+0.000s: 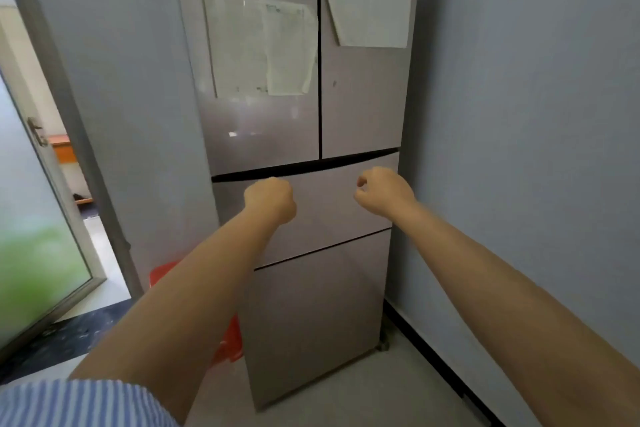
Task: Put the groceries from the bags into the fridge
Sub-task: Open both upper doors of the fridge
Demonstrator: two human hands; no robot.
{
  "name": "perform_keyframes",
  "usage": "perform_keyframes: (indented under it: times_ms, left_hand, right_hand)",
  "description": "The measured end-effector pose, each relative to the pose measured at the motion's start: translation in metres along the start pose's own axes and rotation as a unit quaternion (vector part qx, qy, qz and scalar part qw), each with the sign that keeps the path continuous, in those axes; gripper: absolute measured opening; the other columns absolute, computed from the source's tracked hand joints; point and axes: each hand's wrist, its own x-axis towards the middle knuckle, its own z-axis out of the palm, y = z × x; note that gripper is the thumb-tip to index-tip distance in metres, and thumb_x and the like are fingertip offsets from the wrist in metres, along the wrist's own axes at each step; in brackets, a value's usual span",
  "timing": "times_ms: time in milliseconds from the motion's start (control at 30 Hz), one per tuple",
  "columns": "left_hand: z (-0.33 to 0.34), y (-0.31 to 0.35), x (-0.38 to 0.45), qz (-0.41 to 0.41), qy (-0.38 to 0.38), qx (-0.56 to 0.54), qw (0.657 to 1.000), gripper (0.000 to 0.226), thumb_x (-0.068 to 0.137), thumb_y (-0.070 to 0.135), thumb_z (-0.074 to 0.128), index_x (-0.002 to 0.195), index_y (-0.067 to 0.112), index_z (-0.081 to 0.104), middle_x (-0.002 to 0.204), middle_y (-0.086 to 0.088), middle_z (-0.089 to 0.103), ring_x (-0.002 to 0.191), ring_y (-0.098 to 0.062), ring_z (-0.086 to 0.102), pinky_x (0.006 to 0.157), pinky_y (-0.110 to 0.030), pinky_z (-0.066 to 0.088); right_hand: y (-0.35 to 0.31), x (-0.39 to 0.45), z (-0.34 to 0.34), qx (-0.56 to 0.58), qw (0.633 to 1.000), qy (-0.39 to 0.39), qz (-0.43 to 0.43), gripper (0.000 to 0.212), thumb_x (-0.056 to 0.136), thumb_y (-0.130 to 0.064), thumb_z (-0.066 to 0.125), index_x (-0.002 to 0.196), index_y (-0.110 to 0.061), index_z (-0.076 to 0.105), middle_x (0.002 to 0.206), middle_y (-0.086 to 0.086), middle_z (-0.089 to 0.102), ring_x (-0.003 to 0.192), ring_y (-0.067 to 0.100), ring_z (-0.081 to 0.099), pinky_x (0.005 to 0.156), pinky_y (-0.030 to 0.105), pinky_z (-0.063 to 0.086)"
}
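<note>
A tall grey fridge [311,121] stands against the wall with its two upper doors closed. Below them, the middle drawer [325,204] shows a dark gap along its top edge, wider on the left. My left hand [270,199] is a fist in front of the drawer's upper left, just under that gap, with its fingers hidden behind the knuckles. My right hand [384,191] hovers before the drawer's upper right with fingers curled and nothing in them. A red plastic bag [230,340] lies on the floor left of the fridge, mostly behind my left forearm.
Paper sheets [263,45] are stuck on both upper doors. A blue-grey wall [519,149] hems in the fridge on the right. At the left, a glass door [38,218] stands ajar beside a doorway. The bottom drawer [311,322] is closed.
</note>
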Motion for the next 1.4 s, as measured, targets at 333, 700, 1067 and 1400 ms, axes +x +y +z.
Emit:
perform_keyframes:
  times_ms: [333,700,1067,1400]
  left_hand:
    - [0.076,0.045,0.198,-0.143,0.022,-0.307,0.941,0.019,0.094,0.019,0.045,0.09,0.005,0.057,0.072,-0.004,0.049,0.085,-0.028,0.055,0.071,-0.034,0.043]
    - [0.123,0.061,0.329,-0.375,0.116,-0.86,0.326,0.052,0.096,0.028,0.05,0.137,-0.002,0.039,0.137,-0.018,0.05,0.126,-0.028,0.051,0.104,-0.033,0.041]
    - [0.124,0.077,0.34,-0.36,0.202,-0.871,0.266,0.053,0.098,0.031,0.043,0.138,-0.004,0.036,0.143,-0.016,0.044,0.132,-0.026,0.046,0.113,-0.037,0.036]
    - [0.111,0.103,0.226,-0.375,0.28,-0.833,0.295,0.03,0.098,0.042,0.038,0.088,0.02,0.057,0.091,0.004,0.059,0.083,-0.011,0.055,0.075,-0.021,0.044]
  right_hand:
    - [0.086,0.238,0.095,0.317,0.942,-0.075,0.083,0.031,0.092,-0.02,0.05,0.064,-0.008,0.055,0.059,0.008,0.047,0.056,0.023,0.046,0.062,0.033,0.039]
    - [0.068,0.37,0.175,0.774,0.52,-0.136,0.334,0.061,0.091,-0.029,0.053,0.141,-0.003,0.028,0.149,0.02,0.029,0.137,0.032,0.033,0.109,0.04,0.035]
    - [0.089,0.375,0.197,0.798,0.506,-0.119,0.305,0.056,0.086,-0.023,0.062,0.13,0.003,0.041,0.137,0.02,0.048,0.126,0.03,0.048,0.105,0.038,0.042]
    - [0.155,0.282,0.148,0.774,0.556,-0.107,0.283,0.044,0.093,-0.035,0.049,0.126,-0.007,0.047,0.11,0.008,0.056,0.098,0.021,0.054,0.087,0.034,0.044]
